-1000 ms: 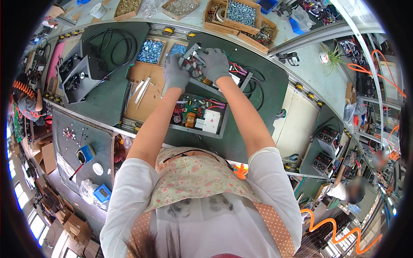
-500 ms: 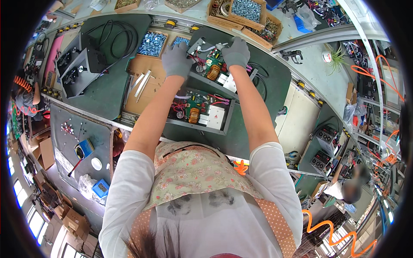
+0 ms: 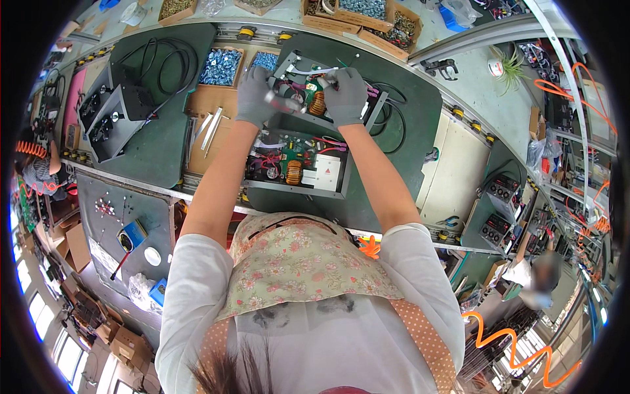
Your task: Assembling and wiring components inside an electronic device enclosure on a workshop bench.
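My left hand (image 3: 254, 97), in a grey glove, is closed at the left end of the far metal case (image 3: 284, 65). Beside its fingers shows a blurred whitish and red piece (image 3: 282, 102); whether it is gripped I cannot tell. My right hand (image 3: 348, 96), gloved too, is over the same case with fingers curled; what they pinch is hidden. Between the hands are a green circuit board, wires and a copper-wound ring coil (image 3: 317, 103). A second open case (image 3: 346, 182) lies nearer me, with its own coil (image 3: 293, 172) and a white block (image 3: 326, 172).
Boxes of blue screws (image 3: 221, 67) stand beyond my left hand. Metal rulers or calipers (image 3: 213, 128) lie on cardboard at left. A black case (image 3: 115, 121) with a coiled cable stands farther left. Black cable (image 3: 396, 118) loops right of the far case. Another person (image 3: 531, 276) is at far right.
My right hand has come nearer me and its fingers are more curled. My left hand has shifted slightly toward me, and a blurred red and whitish piece shows by it. The view moved slightly.
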A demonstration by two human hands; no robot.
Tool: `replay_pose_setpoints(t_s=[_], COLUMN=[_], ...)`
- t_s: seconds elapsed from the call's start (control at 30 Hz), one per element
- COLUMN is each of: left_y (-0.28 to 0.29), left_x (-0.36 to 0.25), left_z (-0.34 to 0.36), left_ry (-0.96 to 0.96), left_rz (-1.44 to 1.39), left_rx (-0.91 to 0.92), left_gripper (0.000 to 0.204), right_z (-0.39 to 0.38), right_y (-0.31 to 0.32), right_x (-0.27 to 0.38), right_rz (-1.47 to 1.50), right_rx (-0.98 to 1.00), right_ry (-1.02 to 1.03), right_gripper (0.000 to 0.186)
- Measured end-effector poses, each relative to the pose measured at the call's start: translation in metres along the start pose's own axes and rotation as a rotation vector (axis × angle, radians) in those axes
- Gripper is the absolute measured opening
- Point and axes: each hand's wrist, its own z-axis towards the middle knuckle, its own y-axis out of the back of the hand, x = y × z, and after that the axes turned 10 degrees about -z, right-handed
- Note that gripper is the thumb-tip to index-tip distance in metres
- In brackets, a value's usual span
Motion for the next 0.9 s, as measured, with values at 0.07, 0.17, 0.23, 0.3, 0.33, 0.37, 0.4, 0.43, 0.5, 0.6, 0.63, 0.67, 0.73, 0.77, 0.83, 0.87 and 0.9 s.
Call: replay_pose_setpoints(t_s=[0.07,0.17,0.23,0.3,0.33,0.37,0.4,0.43,0.5,0.6,0.63,0.67,0.73,0.77,0.83,0.87,0.9], left_y=[0.004,0.005,0.004,0.004,0.004,0.004,0.005,0.004,0.004,0.005,0.005,0.005,0.006,0.006,0.006,0.006,0.006], left_x=[0.004,0.005,0.005,0.006,0.005,0.004,0.003,0.004,0.007,0.006,0.004,0.002,-0.001,-0.001,-0.001,0.000,0.002], left_z=[-0.002,-0.004,-0.004,-0.005,-0.005,-0.004,-0.003,-0.004,-0.004,-0.004,-0.004,-0.004,-0.004,-0.003,-0.004,-0.005,-0.006], left_ry=[-0.052,-0.033,-0.020,-0.002,-0.004,0.021,0.045,0.046,0.065,0.083,0.080,0.083,0.086,0.097,0.111,0.128,0.145], left_rz=[-0.062,-0.079,-0.067,-0.094,-0.096,-0.098,-0.100,-0.101,-0.102,-0.098,-0.098,-0.102,-0.104,-0.109,-0.111,-0.110,-0.109], left_rx=[0.043,0.069,0.080,0.073,0.075,0.091,0.107,0.107,0.100,0.110,0.112,0.111,0.110,0.111,0.112,0.115,0.119], left_gripper=[0.097,0.102,0.103,0.105,0.105,0.105,0.105,0.105,0.105,0.103,0.103,0.102,0.102,0.101,0.101,0.100,0.098], right_z=[0.000,0.002,-0.002,-0.008,-0.009,-0.010,-0.011,-0.012,-0.010,0.000,0.003,0.005,0.011,0.013,0.022,0.031,0.044], right_y=[0.002,0.007,0.009,0.005,0.003,0.000,-0.002,0.002,-0.003,-0.004,-0.004,-0.008,-0.014,-0.013,-0.009,0.001,0.017], right_x=[0.009,0.019,0.018,0.013,0.010,0.006,0.003,0.007,0.007,0.016,0.019,0.020,0.024,0.025,0.027,0.036,0.050], right_rz=[0.245,0.161,0.135,0.151,0.149,0.215,0.281,0.245,0.227,0.150,0.090,0.089,-0.026,-0.024,-0.114,-0.110,-0.249], right_rx=[0.011,-0.078,-0.045,0.080,0.080,0.174,0.268,0.373,0.371,0.393,0.418,0.415,0.460,0.460,0.615,0.619,0.879], right_ry=[-0.425,-0.452,-0.314,-0.081,-0.083,0.079,0.242,0.226,0.270,0.309,0.301,0.298,0.309,0.308,0.291,0.296,0.250], right_gripper=[0.025,0.023,0.022,0.019,0.019,0.018,0.018,0.019,0.019,0.022,0.026,0.026,0.031,0.031,0.029,0.029,0.034])
